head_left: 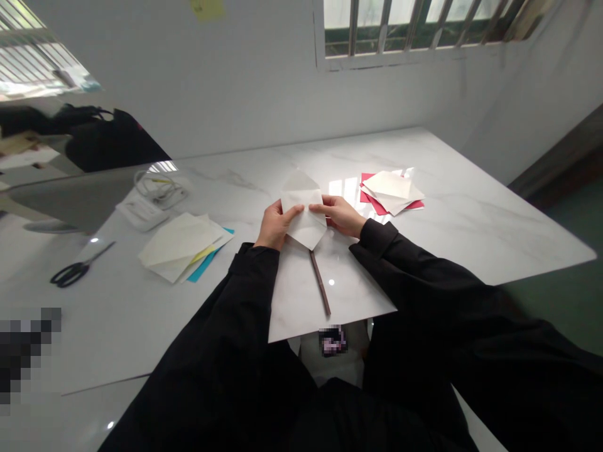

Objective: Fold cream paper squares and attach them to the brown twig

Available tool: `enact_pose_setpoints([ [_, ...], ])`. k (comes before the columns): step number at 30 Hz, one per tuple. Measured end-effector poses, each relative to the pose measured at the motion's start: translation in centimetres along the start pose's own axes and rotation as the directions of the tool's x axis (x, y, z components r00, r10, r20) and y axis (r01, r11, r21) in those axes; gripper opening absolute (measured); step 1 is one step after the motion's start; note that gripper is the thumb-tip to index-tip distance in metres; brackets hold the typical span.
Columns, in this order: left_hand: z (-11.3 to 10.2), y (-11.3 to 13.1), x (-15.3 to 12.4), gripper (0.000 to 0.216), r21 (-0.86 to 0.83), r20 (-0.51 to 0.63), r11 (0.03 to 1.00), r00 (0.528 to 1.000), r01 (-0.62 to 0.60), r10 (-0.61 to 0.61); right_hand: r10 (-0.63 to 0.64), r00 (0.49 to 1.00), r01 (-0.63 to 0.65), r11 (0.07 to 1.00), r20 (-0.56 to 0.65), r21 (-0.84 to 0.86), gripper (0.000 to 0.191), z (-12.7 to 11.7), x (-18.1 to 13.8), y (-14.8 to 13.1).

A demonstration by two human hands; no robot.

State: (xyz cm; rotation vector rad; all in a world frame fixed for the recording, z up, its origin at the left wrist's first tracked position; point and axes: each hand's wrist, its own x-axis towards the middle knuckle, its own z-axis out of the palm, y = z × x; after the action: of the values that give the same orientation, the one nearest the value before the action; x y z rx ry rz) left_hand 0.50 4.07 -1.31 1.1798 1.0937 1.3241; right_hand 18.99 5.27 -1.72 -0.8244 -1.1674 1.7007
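Centrally, fingers hold paper by edges.

1. I see a pale wall running behind the table, with a yellow note stuck high on it.
2. A barred window is set in the wall, dull green showing between its bars.
3. At my upper left, another barred window glows bright.
4. The table is glossy white with grey veining, reflecting light.
5. Off its right side I make out greenish floor.
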Motion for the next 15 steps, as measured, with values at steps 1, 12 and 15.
enact_pose_setpoints([
  [1,0.02,0.01,0.01,0.058,0.004,-0.002,1.000,1.000,0.000,0.000,-0.004,1.000,0.004,1.000,0.002,0.001,0.026,0.04,0.02,0.05],
  [12,0.22,0.14,0.07,0.059,-0.028,0.036,1.000,0.999,-0.004,0.005,-0.032,0.999,0.032,0.999,-0.005,0.015,0.025,0.12,0.34,0.66],
  [15,0.12,-0.01,0.10,0.060,0.109,0.000,0.990,0.996,-0.091,0.091,-0.035,0.999,0.036,0.999,-0.002,0.013,0.026,0.08,0.35,0.66],
])
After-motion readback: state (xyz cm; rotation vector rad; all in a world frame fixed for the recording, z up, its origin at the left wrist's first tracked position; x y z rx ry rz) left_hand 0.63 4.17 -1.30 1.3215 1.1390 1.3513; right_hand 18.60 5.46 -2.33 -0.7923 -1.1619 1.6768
